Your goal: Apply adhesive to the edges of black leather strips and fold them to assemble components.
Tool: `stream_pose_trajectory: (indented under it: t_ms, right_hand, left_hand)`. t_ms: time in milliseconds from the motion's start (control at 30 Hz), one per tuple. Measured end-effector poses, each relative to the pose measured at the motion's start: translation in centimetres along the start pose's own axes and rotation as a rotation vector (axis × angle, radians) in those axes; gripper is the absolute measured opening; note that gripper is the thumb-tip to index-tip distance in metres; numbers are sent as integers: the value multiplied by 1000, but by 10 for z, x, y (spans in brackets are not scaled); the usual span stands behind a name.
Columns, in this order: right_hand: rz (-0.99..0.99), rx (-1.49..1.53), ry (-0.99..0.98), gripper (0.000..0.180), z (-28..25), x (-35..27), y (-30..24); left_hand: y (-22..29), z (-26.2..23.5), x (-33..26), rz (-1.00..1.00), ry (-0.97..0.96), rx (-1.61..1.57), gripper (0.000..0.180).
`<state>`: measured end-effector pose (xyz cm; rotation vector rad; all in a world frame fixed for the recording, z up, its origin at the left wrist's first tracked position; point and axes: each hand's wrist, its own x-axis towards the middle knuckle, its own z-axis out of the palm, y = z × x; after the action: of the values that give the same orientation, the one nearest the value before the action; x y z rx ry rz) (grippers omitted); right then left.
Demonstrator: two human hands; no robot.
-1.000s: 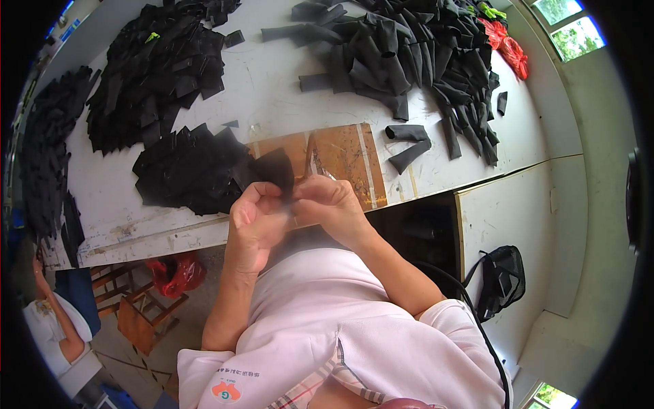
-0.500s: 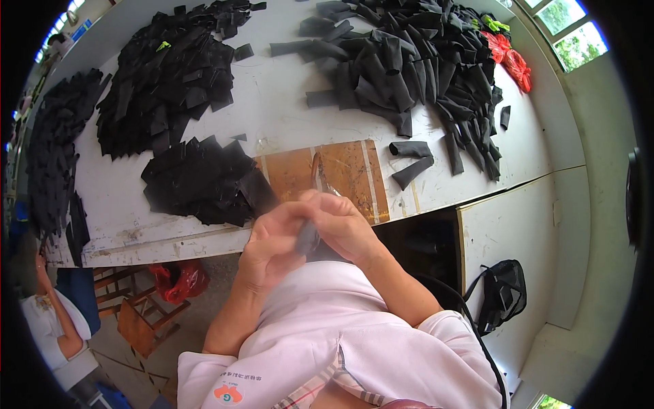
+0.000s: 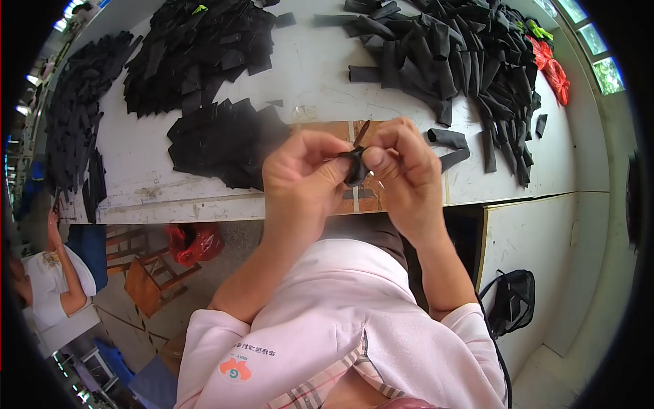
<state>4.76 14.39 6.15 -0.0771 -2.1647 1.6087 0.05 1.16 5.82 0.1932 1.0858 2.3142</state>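
Note:
A small piece of black fabric (image 3: 355, 172) is pinched between my two hands, over the brown board at the table's front edge. My left hand (image 3: 300, 169) grips its left side with thumb and fingers. At its right side, my right hand (image 3: 411, 174) presses thumb against forefinger. A thin brown pointed rod (image 3: 362, 132) rises just beyond the fabric; whether the fabric goes around it I cannot tell. The brown board (image 3: 371, 203) shows partly beneath my hands. Left of it lies a pile of flat black fabric pieces (image 3: 221, 146).
Tube-shaped black pieces (image 3: 446, 61) are heaped at the back right, beside a red plastic bag (image 3: 548, 68). More black pieces (image 3: 197, 54) fill the back left. A black mesh bag (image 3: 512, 303) hangs at the right. Another person (image 3: 58, 283) and a wooden stool (image 3: 146, 283) are at left.
My hands have moved away from my body, out over the board and up to the rod, with the black fabric between them. The whole view has shifted too.

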Motion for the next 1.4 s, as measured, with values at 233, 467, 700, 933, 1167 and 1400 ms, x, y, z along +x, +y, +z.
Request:
stream_pose_trajectory:
  t_ms: [233, 467, 700, 933, 1167, 1400]
  right_hand:
    - [465, 539, -307, 26, -21, 40, 9]
    - [666, 693, -292, 24, -8, 4, 76]
    - [-85, 72, -31, 34, -15, 8, 50]
    - [-332, -750, -288, 24, -14, 22, 15]
    - [-197, -594, -272, 20, -9, 3, 69]
    - [-158, -294, -274, 6, -11, -7, 90]
  left_hand:
    - [15, -3, 40, -456, -305, -927, 15]
    - [-43, -58, 39, -303, -149, -260, 26]
    - [-13, -22, 40, 413, -241, 665, 20]
    - [-14, -21, 26, 434, -3, -54, 10]
    - [-20, -20, 38, 106, -163, 121, 21]
    - [-11, 6, 49, 180, -243, 1062, 6]
